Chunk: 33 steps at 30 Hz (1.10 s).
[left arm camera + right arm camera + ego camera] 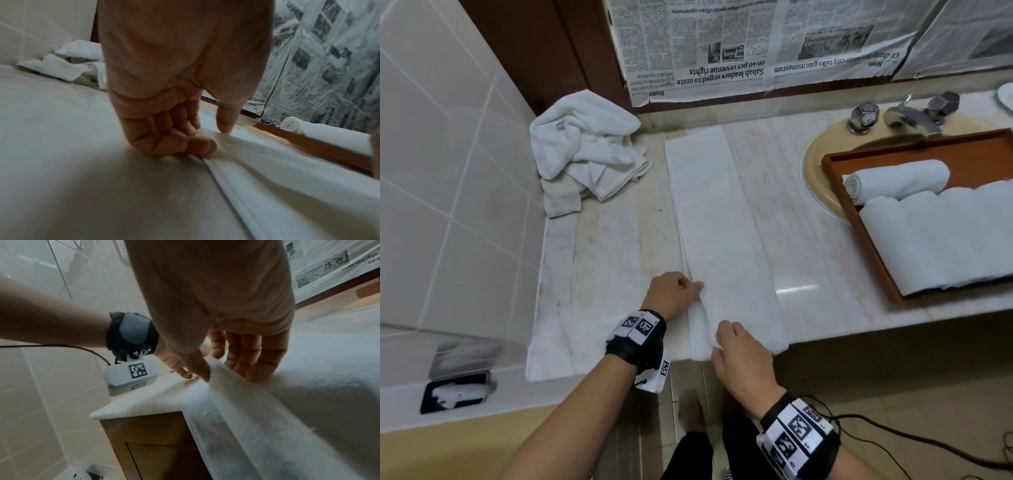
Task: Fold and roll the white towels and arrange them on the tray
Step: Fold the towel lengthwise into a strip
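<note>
A long white towel [722, 222] lies folded in a narrow strip on the marble counter [613, 260], its near end hanging over the front edge. My left hand [697, 286] pinches the strip's left edge, fingers curled under it and thumb on top [213, 139]. My right hand [719, 339] pinches a raised fold of the towel [267, 418] close to the near end, thumb on one side and fingers on the other [226, 374]. A brown wooden tray [859, 240] at the right holds a small rolled towel [893, 178] and a larger roll [945, 240].
A heap of unfolded white towels [585, 150] sits at the counter's back left against the tiled wall. The tray rests over a beige sink [815, 161] with a metal faucet [907, 116]. Newspaper [722, 51] covers the back wall. Cables [893, 435] trail on the floor.
</note>
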Tool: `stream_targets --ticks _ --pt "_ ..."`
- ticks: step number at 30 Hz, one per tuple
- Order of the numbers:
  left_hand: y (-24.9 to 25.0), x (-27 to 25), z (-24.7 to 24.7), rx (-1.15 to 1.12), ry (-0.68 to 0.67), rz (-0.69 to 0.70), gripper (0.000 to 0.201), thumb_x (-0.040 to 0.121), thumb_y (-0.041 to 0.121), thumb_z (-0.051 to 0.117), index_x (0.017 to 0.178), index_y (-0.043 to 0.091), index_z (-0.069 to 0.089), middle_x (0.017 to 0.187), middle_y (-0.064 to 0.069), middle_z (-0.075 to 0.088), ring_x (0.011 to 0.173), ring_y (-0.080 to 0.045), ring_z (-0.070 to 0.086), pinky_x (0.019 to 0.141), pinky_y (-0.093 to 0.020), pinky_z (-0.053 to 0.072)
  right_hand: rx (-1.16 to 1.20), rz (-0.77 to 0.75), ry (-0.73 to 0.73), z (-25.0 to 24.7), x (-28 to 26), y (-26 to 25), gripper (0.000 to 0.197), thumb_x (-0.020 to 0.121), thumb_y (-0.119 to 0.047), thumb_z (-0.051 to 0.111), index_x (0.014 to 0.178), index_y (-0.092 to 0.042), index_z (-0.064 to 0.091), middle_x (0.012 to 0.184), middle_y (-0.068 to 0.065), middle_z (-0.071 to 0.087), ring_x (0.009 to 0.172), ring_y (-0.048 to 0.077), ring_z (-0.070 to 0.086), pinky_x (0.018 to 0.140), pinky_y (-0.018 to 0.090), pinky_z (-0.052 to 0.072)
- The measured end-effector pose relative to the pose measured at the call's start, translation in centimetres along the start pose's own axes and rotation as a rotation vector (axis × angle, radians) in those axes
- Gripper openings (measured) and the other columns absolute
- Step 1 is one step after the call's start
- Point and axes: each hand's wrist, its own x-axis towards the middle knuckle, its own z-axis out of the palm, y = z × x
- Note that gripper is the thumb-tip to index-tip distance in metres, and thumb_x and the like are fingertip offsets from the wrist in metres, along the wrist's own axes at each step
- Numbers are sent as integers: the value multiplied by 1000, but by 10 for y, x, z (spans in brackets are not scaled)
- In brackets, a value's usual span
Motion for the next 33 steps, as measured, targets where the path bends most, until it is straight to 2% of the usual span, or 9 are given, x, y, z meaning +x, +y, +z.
stream_targets --ticks 5,12,14,17,21,24,26,30,33 --pt "-10 -7 -3 20 -33 14 25 90 34 66 83 11 72 80 -2 73 83 -18 66 73 -25 49 -53 -13 -15 0 -1 -17 15 101 -18 42 115 -19 44 103 0 47 71 20 44 59 29 35" --pt "-8 -7 -4 44 -44 0 24 88 23 58 78 5 70 76 -3 72 78 -21 65 65 -21 44 -111 -51 -46 21 0 -39 20 98 -9 45 118 -12 47 111 7 51 85 32 60 62 36 33" --pt "-8 -10 -4 36 -34 12 29 92 30 58 73 9 65 69 2 66 72 -17 59 58 -17 37 -103 -63 -46 29 -4 -38 23 90 -4 57 110 -12 49 102 6 53 73 30 60 56 34 32" --pt "-10 -14 -3 30 -36 29 32 90 40 64 74 13 64 69 4 64 69 -13 57 60 -20 40 -97 -88 -31 41 -10 -34 32 74 -2 73 97 -14 54 83 4 58 54 22 55 45 28 28" --pt "-15 -15 -3 44 -45 49 20 90 29 65 76 16 61 70 3 62 79 -17 57 68 -23 40 -35 -106 -37 43 -13 -30 24 97 -17 52 119 -17 46 108 2 55 84 21 60 63 27 42" --pt "-16 -18 -3 26 -48 46 19 93 29 60 80 16 59 79 -3 68 82 -18 58 67 -23 40 82 -101 -15 29 -14 -27 28 100 -35 46 123 -18 48 109 -1 54 87 17 59 71 29 49" --pt "-18 -20 -2 32 -48 38 18 94 29 58 84 15 60 83 -4 68 83 -20 59 70 -27 42 170 -68 69 18 -7 -16 31 100 -36 46 124 -18 52 111 -4 55 91 12 56 78 30 49" --pt "-26 -24 0 20 -5 51 19 95 30 56 91 13 61 82 -2 66 81 -19 59 64 -25 41 80 -76 319 11 21 26 41 98 -35 47 134 -17 52 133 1 55 121 17 50 103 36 43" --pt "-31 -27 4 91 36 70 21 99 32 51 94 12 58 85 -3 63 80 -21 60 68 -31 48 -80 -80 198 19 35 55 57 101 -45 31 153 -21 33 161 -1 29 149 18 23 121 39 18"
